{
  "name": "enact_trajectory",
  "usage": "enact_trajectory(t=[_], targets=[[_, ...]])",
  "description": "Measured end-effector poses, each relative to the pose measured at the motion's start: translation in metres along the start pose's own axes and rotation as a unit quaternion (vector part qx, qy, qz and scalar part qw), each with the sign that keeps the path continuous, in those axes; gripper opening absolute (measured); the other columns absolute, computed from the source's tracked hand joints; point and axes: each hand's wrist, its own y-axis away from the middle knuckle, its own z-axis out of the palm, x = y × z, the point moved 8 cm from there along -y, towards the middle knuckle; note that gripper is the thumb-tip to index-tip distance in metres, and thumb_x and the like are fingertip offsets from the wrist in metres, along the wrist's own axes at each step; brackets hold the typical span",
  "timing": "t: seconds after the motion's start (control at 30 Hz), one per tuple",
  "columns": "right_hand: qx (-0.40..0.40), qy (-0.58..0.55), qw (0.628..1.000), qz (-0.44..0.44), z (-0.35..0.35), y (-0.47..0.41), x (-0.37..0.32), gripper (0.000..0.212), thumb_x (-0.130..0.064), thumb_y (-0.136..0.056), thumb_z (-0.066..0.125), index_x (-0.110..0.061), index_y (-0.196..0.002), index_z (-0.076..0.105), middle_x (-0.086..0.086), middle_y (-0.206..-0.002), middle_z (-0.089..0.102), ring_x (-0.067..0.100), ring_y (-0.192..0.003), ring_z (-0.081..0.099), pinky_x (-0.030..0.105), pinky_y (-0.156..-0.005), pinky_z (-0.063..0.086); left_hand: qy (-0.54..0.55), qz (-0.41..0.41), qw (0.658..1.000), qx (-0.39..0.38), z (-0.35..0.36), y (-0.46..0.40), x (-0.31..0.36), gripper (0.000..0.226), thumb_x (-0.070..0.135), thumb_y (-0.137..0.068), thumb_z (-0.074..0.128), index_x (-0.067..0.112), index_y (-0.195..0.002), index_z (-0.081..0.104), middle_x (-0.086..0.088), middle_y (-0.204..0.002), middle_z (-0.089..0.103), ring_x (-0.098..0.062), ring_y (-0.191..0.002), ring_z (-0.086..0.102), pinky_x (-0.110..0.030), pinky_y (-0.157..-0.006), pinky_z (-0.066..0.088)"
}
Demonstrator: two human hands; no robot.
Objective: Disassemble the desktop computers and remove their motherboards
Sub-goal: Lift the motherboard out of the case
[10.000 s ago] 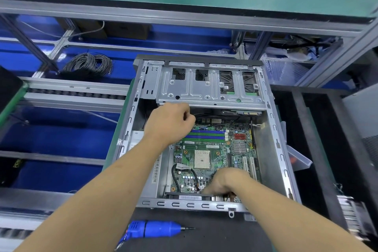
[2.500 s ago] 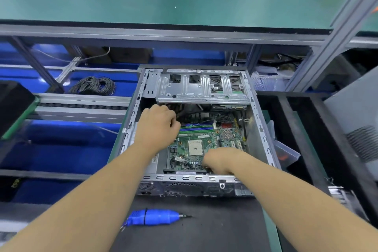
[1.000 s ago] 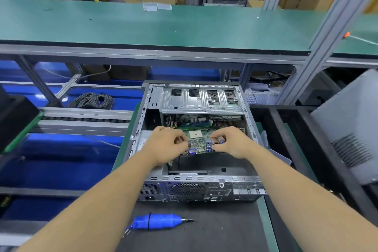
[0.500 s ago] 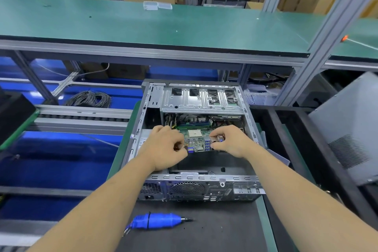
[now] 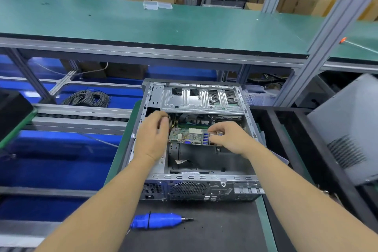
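Note:
An open grey desktop case (image 5: 204,188) lies on a black mat. Inside it the green motherboard (image 5: 188,137) is raised and tilted, and its blue port row faces me. My right hand (image 5: 229,139) pinches the board's near right edge at the ports. My left hand (image 5: 152,139) is beside the board's left edge. Its fingers are loosely curved near the yellow cables and I see nothing in them. The silver drive cage (image 5: 202,98) spans the case's far end. The case floor below the board is bare and dark.
A blue electric screwdriver (image 5: 157,221) lies on the mat in front of the case. A coil of grey cable (image 5: 88,98) sits at the back left. A grey case panel (image 5: 347,129) leans at the right. A green shelf (image 5: 143,24) runs overhead behind the case.
The motherboard has come up off the case floor and tilted with its ports toward me. In the last half second my left hand has moved off the board to its left and back.

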Motion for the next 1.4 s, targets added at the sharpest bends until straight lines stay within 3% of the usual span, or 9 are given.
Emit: enact_trajectory(t=[0.1, 0.23, 0.4, 0.57, 0.67, 0.77, 1.0, 1.23, 1.4], targets=[[-0.001, -0.033, 0.999, 0.002, -0.009, 0.007, 0.001, 0.015, -0.022, -0.086, 0.072, -0.014, -0.099, 0.074, -0.022, -0.094, 0.065, 0.005, -0.085, 0.063, 0.024, -0.082, 0.049, 0.041, -0.06, 0.997, 0.026, -0.005, -0.001, -0.01, 0.05, 0.05, -0.09, 0.026, 0.016, -0.093, 0.061, -0.004, -0.083, 0.062, -0.017, -0.08, 0.055, -0.045, -0.076, 0.046], [0.011, -0.044, 0.999, 0.0, -0.005, 0.013, -0.007, 0.007, -0.022, -0.088, 0.07, -0.027, -0.092, 0.071, -0.022, -0.1, 0.062, 0.005, -0.093, 0.062, 0.014, -0.073, 0.045, -0.05, 0.046, 0.997, -0.033, 0.007, 0.001, 0.009, 0.05, 0.049, -0.093, 0.028, 0.016, -0.104, 0.064, 0.002, -0.095, 0.063, -0.019, -0.09, 0.056, -0.044, -0.081, 0.048], [0.036, -0.081, 0.996, 0.034, -0.001, 0.021, -0.007, 0.009, -0.024, -0.09, 0.069, -0.033, -0.09, 0.068, -0.009, -0.103, 0.071, 0.034, -0.108, 0.063, 0.048, -0.093, 0.053, -0.232, 0.277, 0.931, -0.055, 0.025, 0.02, 0.044, 0.045, 0.049, -0.089, 0.049, 0.012, -0.104, 0.071, 0.0, -0.103, 0.066, -0.021, -0.1, 0.061, -0.044, -0.094, 0.044], [0.038, -0.1, 0.994, 0.028, -0.001, 0.021, -0.006, 0.032, -0.021, -0.093, 0.07, -0.018, -0.124, 0.067, -0.004, -0.119, 0.067, 0.0, -0.1, 0.06, 0.018, -0.084, 0.046, -0.366, 0.372, 0.842, -0.138, 0.054, 0.029, 0.056, 0.046, 0.056, -0.081, 0.065, 0.016, -0.102, 0.07, 0.001, -0.094, 0.068, -0.022, -0.087, 0.065, -0.043, -0.097, 0.048], [0.048, -0.106, 0.992, 0.041, 0.0, 0.021, -0.006, 0.036, -0.016, -0.094, 0.068, -0.015, -0.129, 0.064, 0.0, -0.125, 0.063, 0.012, -0.116, 0.056, 0.025, -0.093, 0.04, -0.452, 0.335, 0.797, -0.22, 0.08, 0.027, 0.054, 0.042, 0.048, -0.086, 0.063, 0.018, -0.116, 0.059, 0.0, -0.108, 0.063, -0.025, -0.099, 0.061, -0.039, -0.093, 0.044], [0.03, -0.044, 0.998, 0.035, 0.002, 0.022, -0.011, 0.04, -0.019, -0.097, 0.063, -0.014, -0.137, 0.058, 0.002, -0.137, 0.059, 0.016, -0.126, 0.051, 0.029, -0.103, 0.039, -0.49, 0.26, 0.797, -0.239, 0.094, 0.022, 0.053, 0.028, 0.031, -0.093, 0.056, 0.017, -0.117, 0.052, -0.001, -0.116, 0.059, -0.025, -0.107, 0.056, -0.036, -0.083, 0.039], [0.086, 0.119, 0.988, 0.038, 0.017, 0.026, -0.02, 0.038, -0.025, -0.102, 0.044, -0.019, -0.137, 0.056, 0.012, -0.136, 0.052, 0.035, -0.124, 0.047, 0.044, -0.105, 0.041, -0.553, 0.304, 0.726, -0.274, 0.099, 0.019, 0.046, 0.025, 0.012, -0.093, 0.049, 0.014, -0.118, 0.051, -0.003, -0.116, 0.058, -0.027, -0.106, 0.054, -0.036, -0.082, 0.032], [0.071, 0.043, 0.996, 0.032, 0.006, 0.03, -0.026, 0.036, -0.024, -0.101, 0.051, -0.019, -0.136, 0.058, 0.003, -0.14, 0.057, 0.024, -0.128, 0.051, 0.037, -0.108, 0.04, -0.527, 0.343, 0.732, -0.261, 0.092, 0.018, 0.051, 0.022, 0.013, -0.089, 0.047, 0.015, -0.11, 0.056, -0.002, -0.109, 0.061, -0.026, -0.101, 0.054, -0.036, -0.086, 0.035], [0.084, 0.022, 0.996, -0.004, 0.009, 0.027, -0.066, 0.026, -0.023, -0.101, 0.048, -0.016, -0.113, 0.07, 0.005, -0.11, 0.069, 0.026, -0.101, 0.061, 0.039, -0.089, 0.05, -0.505, 0.352, 0.747, -0.25, 0.059, -0.004, 0.054, 0.013, 0.021, -0.086, 0.054, 0.022, -0.097, 0.062, 0.005, -0.098, 0.065, -0.019, -0.094, 0.057, -0.032, -0.089, 0.04]])
